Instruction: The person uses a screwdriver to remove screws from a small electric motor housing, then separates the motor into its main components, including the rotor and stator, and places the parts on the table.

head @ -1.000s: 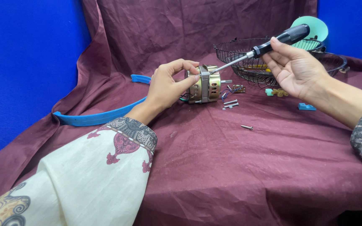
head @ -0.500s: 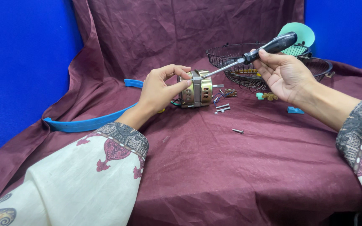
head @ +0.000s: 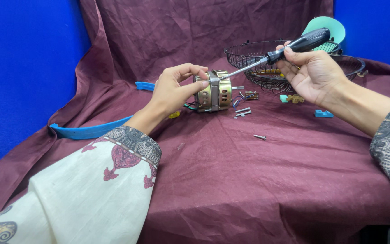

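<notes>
Small brass-coloured motor [head: 214,91] on maroon cloth [head: 249,180] over the counter, lying on its side, shaft pointing right toward wire fan guard [head: 294,68]. Long axis roughly left–right. Left hand [head: 174,90] against motor's left end, fingers [head: 195,72] curled over top of casing, thumb on near face: clamped on the motor. Right hand [head: 312,72] well off to the right and slightly higher, fingers closed round black handle of screwdriver [head: 276,54]. Shank slanting down-left, tip touching motor's upper edge by the grey band. Left hand the nearer. Loose screws [head: 242,112] just right of motor; single screw [head: 259,137] nearer the viewer. Blue plastic strip [head: 91,131] left of forearm. Small blue block [head: 323,113] under right wrist. Teal fan blade [head: 328,27] behind guard.
</notes>
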